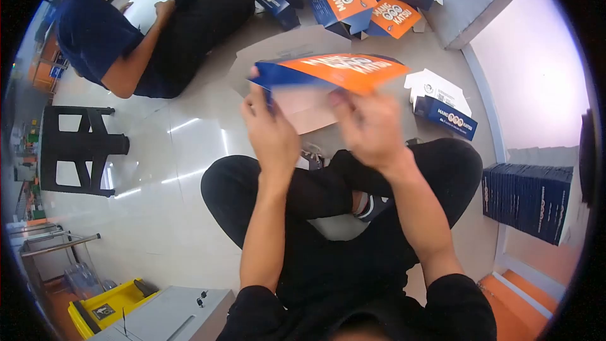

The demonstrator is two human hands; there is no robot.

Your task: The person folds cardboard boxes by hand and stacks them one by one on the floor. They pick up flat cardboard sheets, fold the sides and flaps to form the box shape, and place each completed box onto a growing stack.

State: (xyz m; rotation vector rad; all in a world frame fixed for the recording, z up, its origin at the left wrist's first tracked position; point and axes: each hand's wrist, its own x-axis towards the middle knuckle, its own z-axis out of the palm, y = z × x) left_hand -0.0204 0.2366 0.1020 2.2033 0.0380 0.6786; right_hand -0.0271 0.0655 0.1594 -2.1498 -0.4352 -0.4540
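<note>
Above my crossed legs, a partly folded cardboard box (372,76) in orange and navy is held between both hands. My left hand (273,132) is closed on its navy left end, with fingers along the edge. At its lower right edge, my right hand (372,125) pinches the card; motion blurs these fingers a little. Pale flat cardboard (259,57) lies on the floor beyond and beneath the box. To the right, a navy and white box (447,113) rests on the floor with its flaps open.
Several folded orange and navy boxes (341,1) crowd the far floor. Flat navy cartons (527,202) stand stacked at right. Another person (101,41) sits at upper left, holding a white sheet (153,3). A black stool (79,150) lies left; a grey cabinet (183,316) stands lower left.
</note>
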